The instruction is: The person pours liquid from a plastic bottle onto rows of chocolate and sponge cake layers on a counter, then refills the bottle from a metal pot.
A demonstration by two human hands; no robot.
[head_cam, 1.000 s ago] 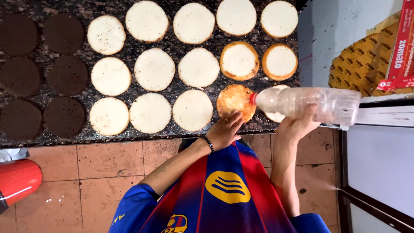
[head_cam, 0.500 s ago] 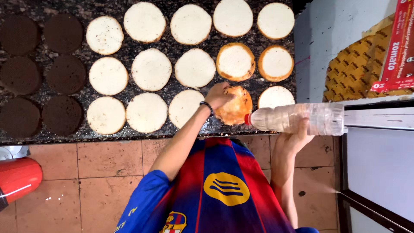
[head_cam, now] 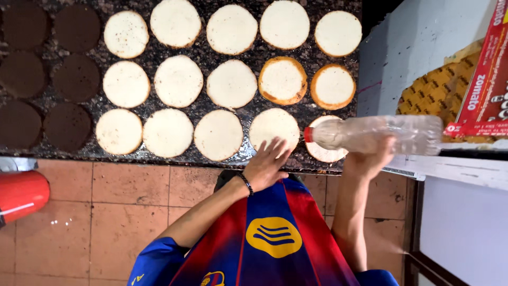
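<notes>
Though beside the left grip [head_cam: 267,161], bun [head_cam: 274,128] untouched.

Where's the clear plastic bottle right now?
In the head view the clear plastic bottle lies sideways at right, held in the right hand, its red cap beside the bottom-row bun under the left hand.

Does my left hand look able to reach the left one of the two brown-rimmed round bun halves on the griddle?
Probably yes. The left hand is open and empty, with only a flat pale bun half between it and that brown-rimmed bun half; the clear plastic bottle is off to the side.
</notes>
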